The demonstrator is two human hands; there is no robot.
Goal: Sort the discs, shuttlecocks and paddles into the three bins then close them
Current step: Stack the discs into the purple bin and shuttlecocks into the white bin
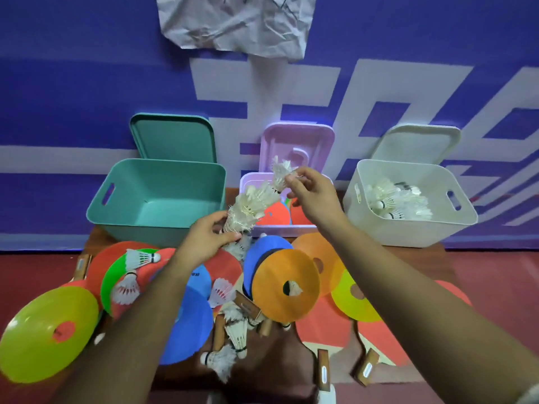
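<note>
Sorting scene, centred on the pink bin [280, 230]. A stack of shuttlecocks [253, 205], white-feathered and nested one into the next, slants up over the pink bin's front left corner. The left hand [204, 237] has its fingers curled round the stack's lower end, just in front of the pink bin. The right hand [315, 196], above the pink bin, pinches the feathers of the top shuttlecock [281, 174] between thumb and fingertips (whether it has cleared the stack cannot be told). Left of the pink bin stands a teal bin [157, 225]; right of it, a white bin [408, 231] holding shuttlecocks. All three are lidless. In front of the pink bin, coloured discs [280, 287], paddles [326, 328] and loose shuttlecocks [125, 288] lie heaped on the surface [96, 239].
</note>
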